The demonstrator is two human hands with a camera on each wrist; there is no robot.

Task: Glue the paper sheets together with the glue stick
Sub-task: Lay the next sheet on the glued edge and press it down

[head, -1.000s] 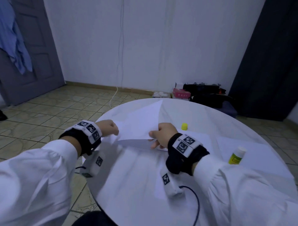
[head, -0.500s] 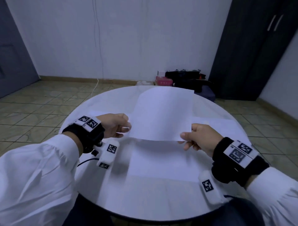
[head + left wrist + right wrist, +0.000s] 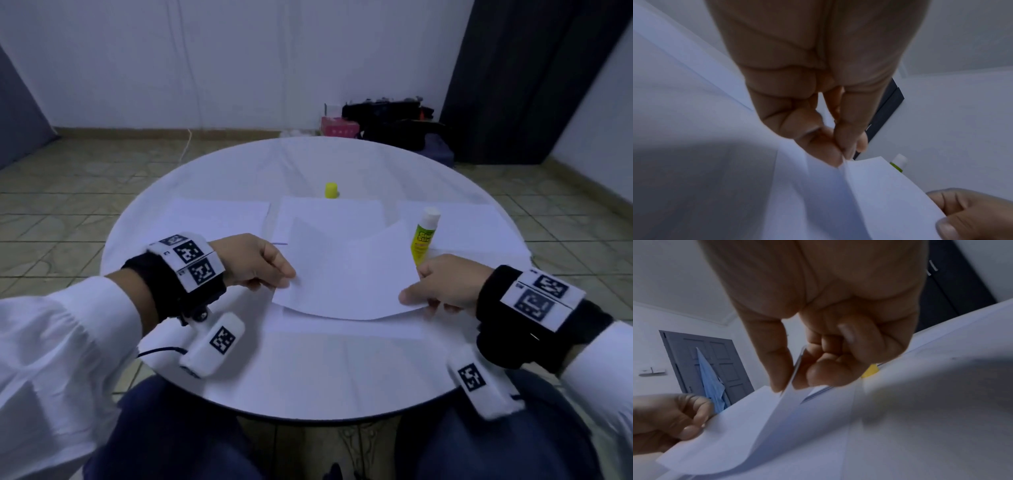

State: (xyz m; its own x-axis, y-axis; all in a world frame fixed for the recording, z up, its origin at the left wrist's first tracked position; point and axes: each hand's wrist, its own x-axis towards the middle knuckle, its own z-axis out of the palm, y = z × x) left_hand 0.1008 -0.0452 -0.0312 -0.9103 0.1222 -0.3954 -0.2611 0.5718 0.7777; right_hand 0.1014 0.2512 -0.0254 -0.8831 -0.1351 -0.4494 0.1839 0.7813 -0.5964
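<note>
I hold a white paper sheet just above the round white table. My left hand pinches its left edge and my right hand pinches its right edge. The sheet sags in the middle over another sheet that lies flat under it. The uncapped glue stick, yellow-green with a white top, stands upright just beyond my right hand. Its yellow cap stands farther back at the table's middle. In the wrist views the thumb and fingers clamp the sheet's edge.
More white sheets lie flat on the table at back left, back middle and right. Beyond the table are a tiled floor, dark bags with a pink box by the wall, and a dark cabinet at right.
The sheet has come down from an upright hold toward me to a low sagging hold over the flat sheet. The head view has swung right and down, so the glue stick shows again.
</note>
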